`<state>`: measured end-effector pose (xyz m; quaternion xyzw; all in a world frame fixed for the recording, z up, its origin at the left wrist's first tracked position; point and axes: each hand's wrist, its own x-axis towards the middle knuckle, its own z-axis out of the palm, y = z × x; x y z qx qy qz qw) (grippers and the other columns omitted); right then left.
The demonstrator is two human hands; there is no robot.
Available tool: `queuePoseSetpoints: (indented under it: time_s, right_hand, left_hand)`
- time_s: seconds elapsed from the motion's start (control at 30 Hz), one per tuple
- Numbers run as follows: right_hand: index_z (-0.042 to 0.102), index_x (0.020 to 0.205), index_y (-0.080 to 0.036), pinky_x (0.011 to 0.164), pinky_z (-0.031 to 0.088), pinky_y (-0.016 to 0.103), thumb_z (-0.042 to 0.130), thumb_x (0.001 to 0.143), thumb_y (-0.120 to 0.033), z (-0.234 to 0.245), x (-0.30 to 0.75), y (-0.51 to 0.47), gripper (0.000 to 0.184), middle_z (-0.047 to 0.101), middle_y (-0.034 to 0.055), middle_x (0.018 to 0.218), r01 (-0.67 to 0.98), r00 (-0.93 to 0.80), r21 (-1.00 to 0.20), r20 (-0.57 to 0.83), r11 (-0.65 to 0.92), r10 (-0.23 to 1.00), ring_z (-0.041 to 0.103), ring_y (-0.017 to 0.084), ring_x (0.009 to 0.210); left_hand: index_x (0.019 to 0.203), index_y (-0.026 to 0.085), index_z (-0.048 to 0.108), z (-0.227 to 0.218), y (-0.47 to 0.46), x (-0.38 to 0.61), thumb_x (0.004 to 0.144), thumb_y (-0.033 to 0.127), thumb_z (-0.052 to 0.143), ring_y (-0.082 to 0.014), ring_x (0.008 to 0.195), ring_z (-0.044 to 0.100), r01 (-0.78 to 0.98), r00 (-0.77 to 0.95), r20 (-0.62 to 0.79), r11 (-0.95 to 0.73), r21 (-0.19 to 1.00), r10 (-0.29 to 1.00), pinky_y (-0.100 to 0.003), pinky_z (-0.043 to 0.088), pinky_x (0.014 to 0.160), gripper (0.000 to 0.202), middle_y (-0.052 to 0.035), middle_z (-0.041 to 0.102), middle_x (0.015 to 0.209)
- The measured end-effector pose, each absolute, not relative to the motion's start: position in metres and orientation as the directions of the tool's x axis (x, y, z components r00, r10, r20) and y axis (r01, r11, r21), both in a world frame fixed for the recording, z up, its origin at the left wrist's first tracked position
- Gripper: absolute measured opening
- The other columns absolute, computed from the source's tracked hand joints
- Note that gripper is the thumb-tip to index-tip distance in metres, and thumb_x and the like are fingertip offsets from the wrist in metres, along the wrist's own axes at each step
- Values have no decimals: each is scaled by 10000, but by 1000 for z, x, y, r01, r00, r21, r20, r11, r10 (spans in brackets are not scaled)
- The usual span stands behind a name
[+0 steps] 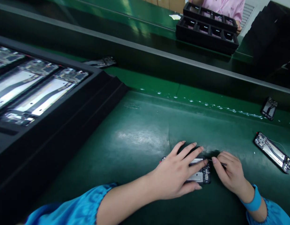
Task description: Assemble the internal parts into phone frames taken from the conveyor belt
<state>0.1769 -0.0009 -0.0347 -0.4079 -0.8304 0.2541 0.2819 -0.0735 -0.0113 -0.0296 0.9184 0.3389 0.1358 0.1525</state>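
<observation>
An opened phone [198, 178] lies on the green mat, its silvery inner plate and circuit board facing up. My left hand [175, 173] rests over it with fingers spread and stretched out, covering much of its left part. The thumb lies along the near edge. To the right, my right hand [230, 172] is closed in a pinch around a thin metal rod-like tool [223, 164]. That tool points left at the phone's upper right corner, close to my left fingertips. Its exact kind is too small to make out.
A black tray [93, 103] of several opened phones stands at the left. Other opened phones lie on the right [272, 152], farther back [269, 108] and behind the tray [102, 62]. Beyond a long ledge [159, 51], a person in pink [226, 7] stands by black trays [207, 36].
</observation>
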Motion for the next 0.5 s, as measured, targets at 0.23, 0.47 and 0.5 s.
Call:
queuePoseSetpoints:
  time_s: [0.23, 0.47, 0.5]
  right_hand:
    - [562, 664, -189, 577, 364, 265, 518, 1025, -279, -30, 175, 6, 375, 534, -3, 597, 618, -315, -741, 72, 263, 946, 519, 135, 556]
    - [609, 581, -171, 407, 400, 188, 558, 884, -341, -18, 170, 35, 351, 569, 3, 421, 640, -375, -665, -708, -386, 598, 529, 121, 361]
    - [609, 580, -167, 397, 403, 177, 560, 863, -303, -16, 167, 38, 318, 580, 4, 422, 661, -379, -636, -740, -398, 555, 536, 118, 356]
  left_hand:
    - [1365, 268, 584, -33, -16, -72, 950, 614, 493, -347, 1367, 428, 608, 682, 196, -696, 382, 704, -560, 243, 1130, 548, -112, 594, 1327]
    - [1334, 241, 609, -37, -19, -68, 955, 573, 499, -337, 1329, 453, 623, 676, 260, -723, 300, 690, -533, 226, 1122, 516, -106, 619, 1278]
    - [1330, 239, 612, -38, -20, -68, 962, 564, 492, -330, 1328, 454, 619, 678, 274, -731, 285, 682, -524, 227, 1122, 506, -103, 617, 1295]
